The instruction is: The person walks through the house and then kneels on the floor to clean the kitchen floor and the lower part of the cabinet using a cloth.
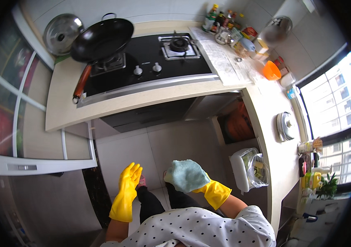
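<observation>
Head view: two yellow-gloved hands over the kitchen floor, short of the stove counter.
Right hand [202, 185] is closed around a light-blue cloth [186, 175], bunched over the fist so the fingers are hidden. Left hand [128, 178] is open, fingers straight, holding nothing. Black wok [101, 40] sits on the left burner, handle out over the counter [113, 105] edge. Bottles at the back are too small to identify.
</observation>
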A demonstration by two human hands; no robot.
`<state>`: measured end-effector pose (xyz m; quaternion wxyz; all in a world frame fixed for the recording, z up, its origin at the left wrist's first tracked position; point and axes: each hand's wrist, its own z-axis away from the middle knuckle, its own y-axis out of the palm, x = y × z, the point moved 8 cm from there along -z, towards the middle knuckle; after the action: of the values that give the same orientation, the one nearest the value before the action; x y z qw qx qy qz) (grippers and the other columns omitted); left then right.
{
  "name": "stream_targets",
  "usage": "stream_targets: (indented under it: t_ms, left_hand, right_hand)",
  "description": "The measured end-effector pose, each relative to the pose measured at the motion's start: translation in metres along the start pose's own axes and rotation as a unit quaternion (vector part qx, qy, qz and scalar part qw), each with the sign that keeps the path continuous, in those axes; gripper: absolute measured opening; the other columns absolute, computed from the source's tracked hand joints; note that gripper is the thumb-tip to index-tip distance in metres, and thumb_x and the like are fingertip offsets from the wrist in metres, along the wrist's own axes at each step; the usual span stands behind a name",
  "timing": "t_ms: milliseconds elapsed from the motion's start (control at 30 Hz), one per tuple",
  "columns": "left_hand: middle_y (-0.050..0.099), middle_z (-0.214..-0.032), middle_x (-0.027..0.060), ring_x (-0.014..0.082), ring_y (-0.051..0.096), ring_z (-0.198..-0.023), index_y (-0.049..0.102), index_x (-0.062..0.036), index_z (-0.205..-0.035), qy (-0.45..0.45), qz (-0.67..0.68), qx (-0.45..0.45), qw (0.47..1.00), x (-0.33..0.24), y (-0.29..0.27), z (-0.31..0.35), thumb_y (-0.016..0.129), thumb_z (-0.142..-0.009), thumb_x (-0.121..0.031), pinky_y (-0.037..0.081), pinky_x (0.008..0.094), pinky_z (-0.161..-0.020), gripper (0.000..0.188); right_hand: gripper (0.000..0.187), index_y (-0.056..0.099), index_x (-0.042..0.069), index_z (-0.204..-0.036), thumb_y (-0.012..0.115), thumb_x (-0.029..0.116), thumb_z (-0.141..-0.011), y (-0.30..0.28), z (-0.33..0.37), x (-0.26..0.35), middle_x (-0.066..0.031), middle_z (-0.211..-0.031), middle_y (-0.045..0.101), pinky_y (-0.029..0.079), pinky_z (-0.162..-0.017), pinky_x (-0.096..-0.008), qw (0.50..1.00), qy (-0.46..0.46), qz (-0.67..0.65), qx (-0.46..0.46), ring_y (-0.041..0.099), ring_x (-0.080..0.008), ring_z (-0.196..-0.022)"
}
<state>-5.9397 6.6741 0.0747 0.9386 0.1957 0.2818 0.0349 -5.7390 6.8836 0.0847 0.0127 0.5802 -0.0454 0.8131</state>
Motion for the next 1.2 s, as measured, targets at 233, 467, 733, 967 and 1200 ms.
stream_targets:
  t_ms: [233,467,733,967,1200]
  left_hand:
    - [0.061,-0.134,0.0195,0.0275,0.063,-0.118,0.054,-0.0026,-0.137,0.025,-0.174,0.226,0.958,0.041,0.167,-0.059,0.057,-0.101,-0.011,0.048,0.0367,-0.107,0.037]
    - [0.062,-0.123,0.0190,0.0213,0.065,-0.103,0.038,-0.0120,-0.151,0.102,-0.316,0.412,0.849,0.115,0.350,-0.153,0.057,-0.096,0.002,0.053,0.0341,-0.097,0.060]
    - [0.068,-0.109,0.0112,0.0101,0.060,-0.071,0.044,-0.0078,-0.146,0.213,-0.419,0.257,0.844,0.139,0.449,-0.266,0.067,-0.088,0.001,0.048,0.0217,-0.058,0.063]
    - [0.068,-0.098,0.0086,0.0146,0.066,-0.081,0.064,0.0009,-0.110,0.308,-0.336,0.341,0.822,0.154,0.472,-0.274,0.066,-0.094,-0.004,0.054,0.0261,-0.077,0.017]
    - [0.063,-0.082,0.0066,0.0185,0.059,-0.075,0.060,-0.0039,-0.086,0.333,-0.563,0.293,0.697,0.192,0.442,-0.160,0.068,-0.096,-0.017,0.046,0.0335,-0.069,0.018]
  right_hand:
    - [0.070,0.045,0.013,-0.147,0.077,0.023,-0.086,-0.043,0.020,0.054,-0.0084,-0.142,0.052,0.036,-0.115,-0.0355,0.955,-0.076,0.272,-0.089,0.052,-0.0251,-0.129]
    - [0.059,0.050,0.013,-0.144,0.073,0.020,-0.090,-0.062,0.046,0.027,-0.0085,-0.141,0.054,0.036,-0.114,-0.0368,0.965,-0.169,-0.041,-0.196,0.053,-0.0250,-0.129]
    - [0.037,0.061,0.008,-0.121,0.068,0.017,-0.086,-0.144,0.039,0.030,-0.0124,-0.114,0.062,0.050,-0.093,-0.0376,0.959,-0.009,0.274,-0.074,0.062,-0.0295,-0.107]
    - [0.034,0.063,0.007,-0.112,0.071,0.014,-0.080,-0.170,0.056,-0.079,-0.0110,-0.098,0.063,0.051,-0.084,-0.0341,0.940,-0.145,0.091,-0.295,0.064,-0.0289,-0.091]
    - [0.033,0.061,0.006,-0.111,0.072,0.017,-0.082,-0.254,0.059,-0.030,-0.0102,-0.103,0.063,0.050,-0.085,-0.0325,0.948,-0.018,0.086,-0.307,0.062,-0.0269,-0.100]
